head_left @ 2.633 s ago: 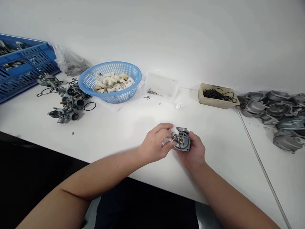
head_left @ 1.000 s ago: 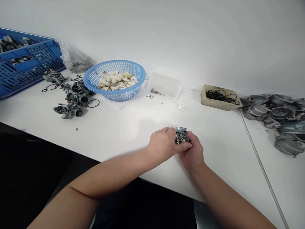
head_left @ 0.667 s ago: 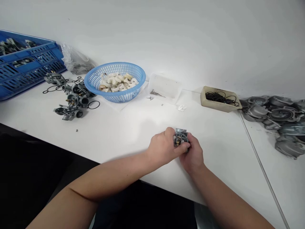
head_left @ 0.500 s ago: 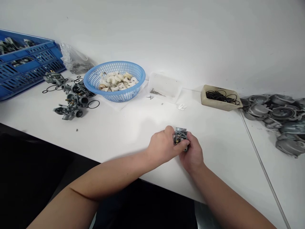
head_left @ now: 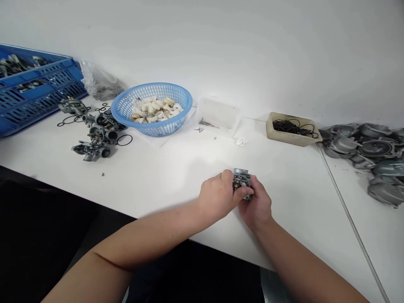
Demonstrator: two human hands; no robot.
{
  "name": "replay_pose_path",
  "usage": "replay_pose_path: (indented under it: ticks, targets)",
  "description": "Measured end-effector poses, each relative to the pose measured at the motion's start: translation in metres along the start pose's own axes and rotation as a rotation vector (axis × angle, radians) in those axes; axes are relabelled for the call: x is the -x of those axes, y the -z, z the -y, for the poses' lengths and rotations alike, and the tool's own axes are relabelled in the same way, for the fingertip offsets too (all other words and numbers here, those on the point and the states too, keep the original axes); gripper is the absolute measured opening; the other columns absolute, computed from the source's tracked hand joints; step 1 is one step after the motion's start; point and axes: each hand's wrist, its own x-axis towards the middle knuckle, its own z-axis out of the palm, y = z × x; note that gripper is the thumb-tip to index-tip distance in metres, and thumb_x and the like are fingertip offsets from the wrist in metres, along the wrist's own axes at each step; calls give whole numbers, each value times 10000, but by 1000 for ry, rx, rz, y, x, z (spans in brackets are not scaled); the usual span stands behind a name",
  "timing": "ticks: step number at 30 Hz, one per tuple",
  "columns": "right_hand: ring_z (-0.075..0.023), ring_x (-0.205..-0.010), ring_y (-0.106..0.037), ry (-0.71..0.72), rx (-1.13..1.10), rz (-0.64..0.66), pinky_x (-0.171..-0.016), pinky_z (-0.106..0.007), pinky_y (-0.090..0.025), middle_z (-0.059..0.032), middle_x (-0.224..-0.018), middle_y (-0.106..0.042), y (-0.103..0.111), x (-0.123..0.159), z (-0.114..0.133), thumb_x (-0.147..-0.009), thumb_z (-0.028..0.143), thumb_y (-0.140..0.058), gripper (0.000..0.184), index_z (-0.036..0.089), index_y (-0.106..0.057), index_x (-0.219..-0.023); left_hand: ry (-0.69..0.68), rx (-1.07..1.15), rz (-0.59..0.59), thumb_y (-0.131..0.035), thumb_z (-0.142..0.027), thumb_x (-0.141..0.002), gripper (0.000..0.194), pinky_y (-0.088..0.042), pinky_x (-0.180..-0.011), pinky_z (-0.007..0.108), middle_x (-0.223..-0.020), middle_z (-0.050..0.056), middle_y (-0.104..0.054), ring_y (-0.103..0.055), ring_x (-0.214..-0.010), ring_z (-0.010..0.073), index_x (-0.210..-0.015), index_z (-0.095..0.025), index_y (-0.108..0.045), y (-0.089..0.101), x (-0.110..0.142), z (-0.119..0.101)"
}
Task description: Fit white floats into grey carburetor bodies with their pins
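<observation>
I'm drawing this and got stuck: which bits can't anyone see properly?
All in the head view:
Carburetor: partly hidden by the left hand and right hand.
Blue crate: cut off by the left edge.
Grey float bowls: cut off by the right edge.
Plastic bag: contents blurred behind crinkled plastic.
Metal pins: too small to count.

Gray carburetor (head_left: 242, 178), blue basket (head_left: 152, 125), white table (head_left: 176, 176)

Carburetor (head_left: 242, 180), seemingly, partly hidden by fingers (head_left: 243, 192); crate (head_left: 34, 96) cut off.
</observation>
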Motion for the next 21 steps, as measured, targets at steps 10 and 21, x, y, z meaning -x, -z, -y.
replay_pose_path:
  ticks: [10, 21]
  targets:
    - [-185, -638, -636, -101, -7, -2, -616, -311, -530, -48, -685, -696, 2, -1, 6, -773, 494, -602, 353, 164, -717, -725, -290, 359, -89, -563, -306, -798, 285, -459, -627, 301, -813, 33, -616, -581, -722, 180, -1045, -170, -526, -2, 7, 14]
    - [-171, -634, -649, -110, -73, -81, -555, -269, -530, -47, -693, -709, 2, -2, 7, -741, 433, -653, 291, 152, -727, -733, -240, 612, 19, -562, -205, -790, 87, -363, -517, 217, -604, -61, -457, -434, -531, 85, -869, -187, -593, 3, -1, 21]
